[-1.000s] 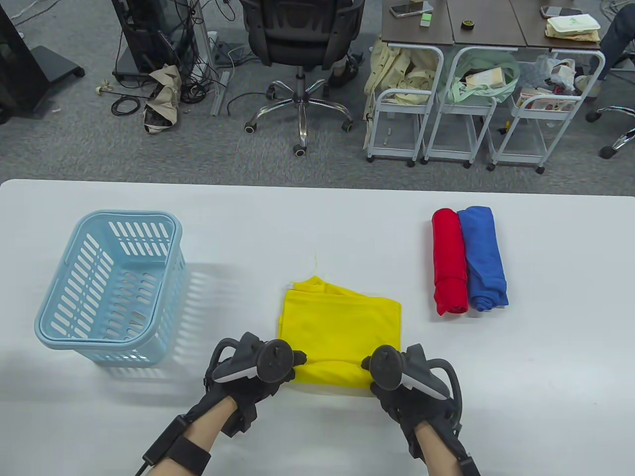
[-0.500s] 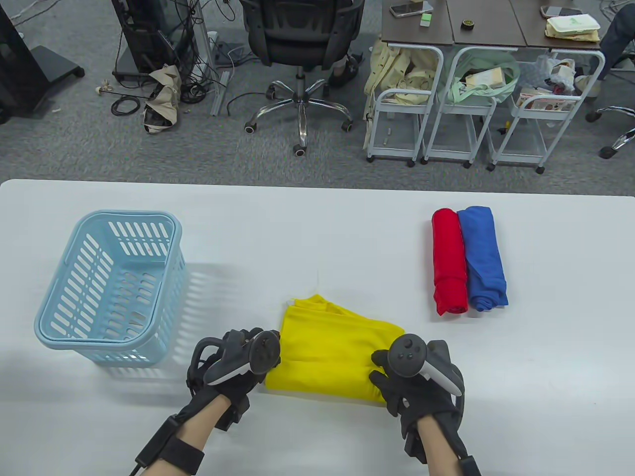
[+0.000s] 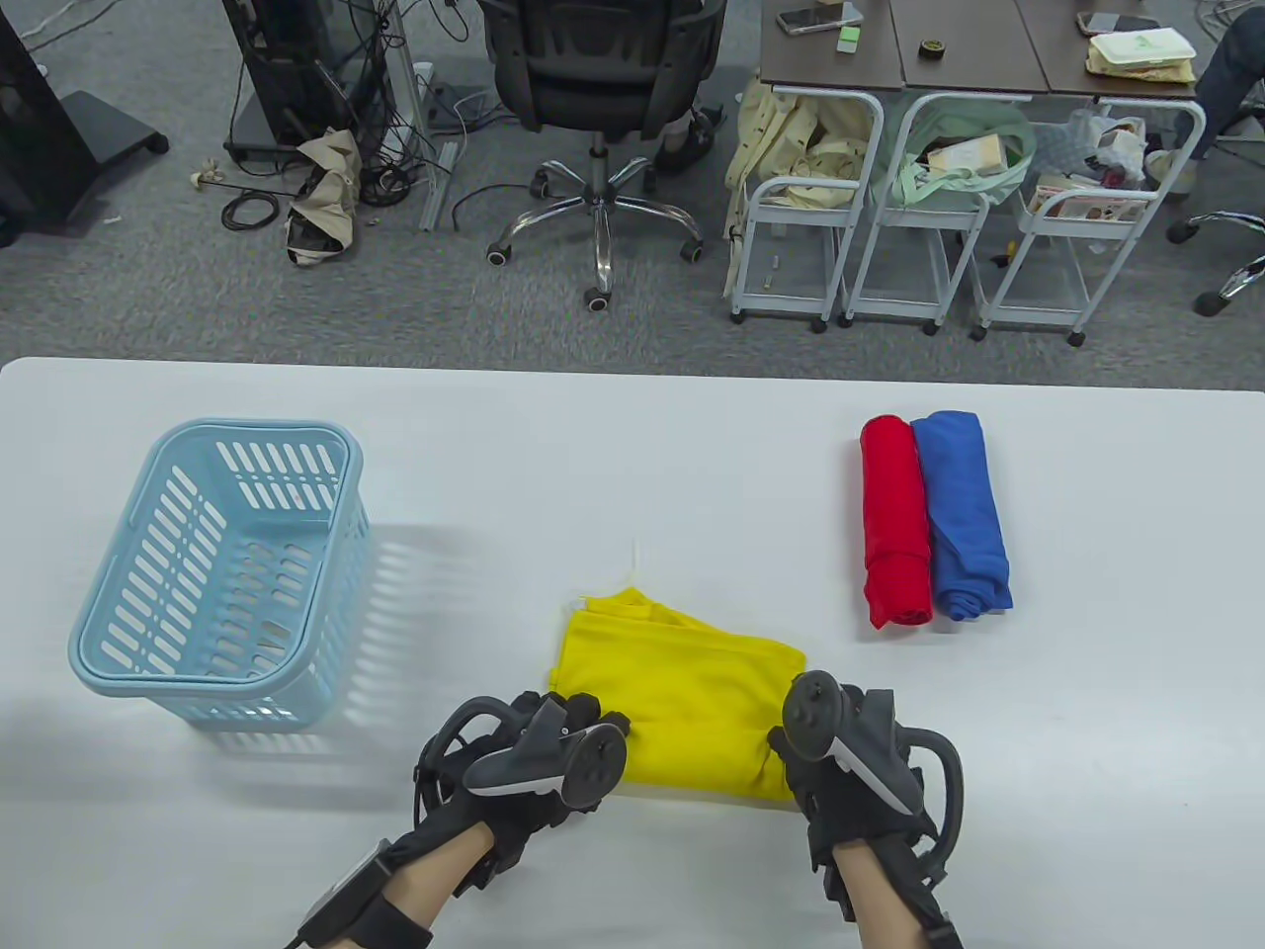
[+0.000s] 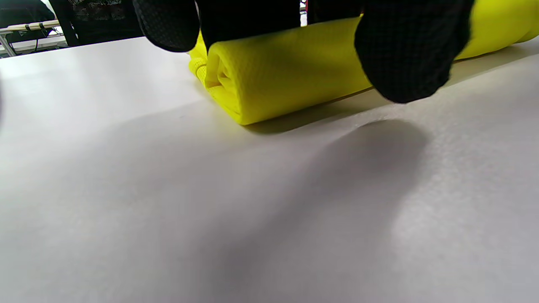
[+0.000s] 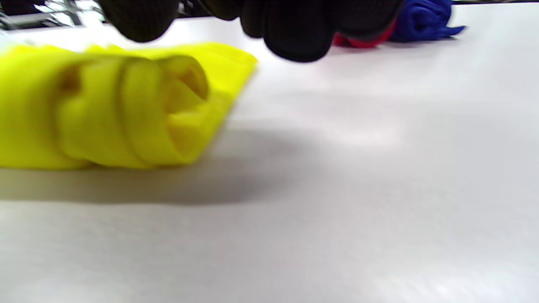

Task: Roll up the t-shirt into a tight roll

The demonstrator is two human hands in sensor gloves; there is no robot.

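Observation:
A yellow t-shirt [image 3: 682,672] lies folded on the white table [image 3: 632,445], with its near edge turned up into a thick roll [image 4: 269,75]. My left hand [image 3: 568,736] curls over the roll's left end. The fingers lie on top and the thumb [image 4: 406,54] hangs down in front. My right hand [image 3: 791,746] is at the roll's right end [image 5: 168,109], its curled fingers [image 5: 294,33] blurred above it. The far half of the shirt lies flat.
A light blue slatted basket [image 3: 222,573] stands at the left of the table. A red roll [image 3: 894,524] and a blue roll [image 3: 964,514] lie side by side at the right. An office chair and carts stand on the floor beyond the far edge.
The shirt slid a little toward me. Both hands then turned over its near edge, which is now a roll. My left hand moved right, onto the roll's end.

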